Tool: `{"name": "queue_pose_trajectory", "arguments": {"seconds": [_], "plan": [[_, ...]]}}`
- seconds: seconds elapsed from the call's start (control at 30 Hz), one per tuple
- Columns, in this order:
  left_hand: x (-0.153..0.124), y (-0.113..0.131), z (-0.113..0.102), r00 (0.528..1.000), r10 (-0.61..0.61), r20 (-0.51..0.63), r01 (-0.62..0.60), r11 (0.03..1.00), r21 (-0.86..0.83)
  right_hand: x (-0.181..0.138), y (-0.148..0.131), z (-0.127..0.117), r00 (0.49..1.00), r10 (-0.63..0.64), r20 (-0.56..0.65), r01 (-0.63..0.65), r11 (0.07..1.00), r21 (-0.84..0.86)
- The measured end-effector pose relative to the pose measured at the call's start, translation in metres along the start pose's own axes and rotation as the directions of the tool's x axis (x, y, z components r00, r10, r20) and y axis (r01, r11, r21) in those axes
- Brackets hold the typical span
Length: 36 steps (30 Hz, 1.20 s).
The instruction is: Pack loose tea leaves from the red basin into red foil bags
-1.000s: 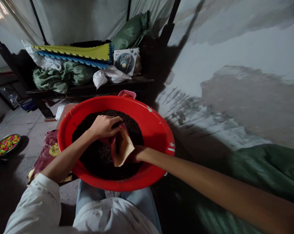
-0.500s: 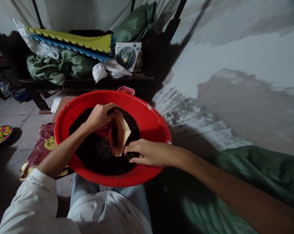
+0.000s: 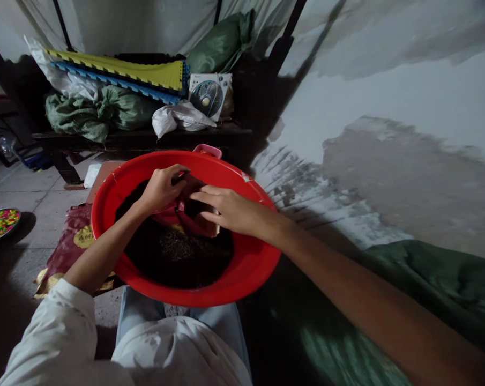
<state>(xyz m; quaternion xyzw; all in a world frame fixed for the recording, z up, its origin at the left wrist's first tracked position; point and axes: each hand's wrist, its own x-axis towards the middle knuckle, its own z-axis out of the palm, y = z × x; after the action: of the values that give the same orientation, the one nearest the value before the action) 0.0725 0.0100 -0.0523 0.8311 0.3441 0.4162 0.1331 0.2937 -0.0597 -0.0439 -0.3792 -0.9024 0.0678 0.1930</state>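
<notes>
Inside the red plastic basin (image 3: 246,262), over dark, loose, crumbly material (image 3: 202,264), a crumpled maroon bag (image 3: 196,223) shows its pale lining. Left of the basin's middle, the left hand (image 3: 162,188) pinches the bag's edge, fingers curled; right of it, the right hand (image 3: 230,209) lies half-spread against the bag, its grip unclear.

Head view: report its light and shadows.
Head view: dim, with the wall at right among the brightest areas; head view: dark contents in the red basin show texture mid-pile but blacken around it; head view: a shadow lies right of the cut-off bowl.
</notes>
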Motion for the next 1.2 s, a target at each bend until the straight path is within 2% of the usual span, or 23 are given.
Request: {"name": "queue_pose_trajectory", "arguments": {"seconds": [0.1, 0.2, 0.3, 0.43, 0.57, 0.73, 0.83, 0.93, 1.0, 1.07, 1.2], "plan": [[0.002, -0.006, -0.004, 0.997, 0.032, 0.066, -0.022, 0.990, -0.140, 0.004, 0.007, 0.011, 1.000, 0.004, -0.029, -0.005, 1.000, -0.031], [0.003, -0.013, -0.008, 0.985, 0.086, 0.149, -0.043, 0.961, -0.273, 0.008, 0.016, 0.012, 0.998, -0.003, -0.059, 0.002, 1.000, -0.018], [0.003, -0.018, -0.009, 0.974, 0.166, 0.155, -0.111, 0.943, -0.315, 0.018, 0.027, 0.010, 0.996, 0.023, -0.085, -0.023, 1.000, -0.006], [0.003, -0.024, -0.005, 0.964, 0.212, 0.158, -0.166, 0.950, -0.263, 0.034, 0.034, 0.010, 0.986, 0.088, -0.141, -0.089, 0.996, 0.001], [0.003, -0.027, -0.002, 0.969, 0.198, 0.150, -0.185, 0.978, -0.096, 0.044, 0.037, 0.010, 0.974, 0.063, -0.217, -0.062, 0.998, 0.011], [0.002, -0.025, 0.000, 0.966, 0.246, 0.078, -0.249, 0.968, 0.023, 0.049, 0.067, 0.017, 0.904, 0.091, -0.418, -0.089, 0.996, 0.022], [0.000, -0.019, 0.002, 0.953, 0.286, 0.096, -0.286, 0.958, -0.013, 0.053, 0.091, 0.025, 0.862, 0.144, -0.486, -0.098, 0.988, 0.118], [-0.001, -0.014, 0.004, 0.955, 0.283, 0.090, -0.279, 0.959, -0.057, 0.053, 0.109, 0.031, 0.860, 0.241, -0.450, -0.067, 0.927, 0.368], [-0.001, -0.013, 0.002, 0.971, 0.238, 0.035, -0.234, 0.968, -0.085, 0.047, 0.115, 0.033, 0.853, 0.336, -0.400, -0.059, 0.823, 0.564], [0.002, -0.016, -0.003, 0.985, 0.156, -0.069, -0.163, 0.980, -0.117, 0.039, 0.118, 0.035, 0.848, 0.389, -0.360, -0.051, 0.737, 0.674], [0.007, -0.023, -0.018, 0.954, 0.021, -0.299, -0.075, 0.983, -0.168, 0.027, 0.116, 0.036, 0.852, 0.366, -0.375, -0.014, 0.730, 0.683]]}}
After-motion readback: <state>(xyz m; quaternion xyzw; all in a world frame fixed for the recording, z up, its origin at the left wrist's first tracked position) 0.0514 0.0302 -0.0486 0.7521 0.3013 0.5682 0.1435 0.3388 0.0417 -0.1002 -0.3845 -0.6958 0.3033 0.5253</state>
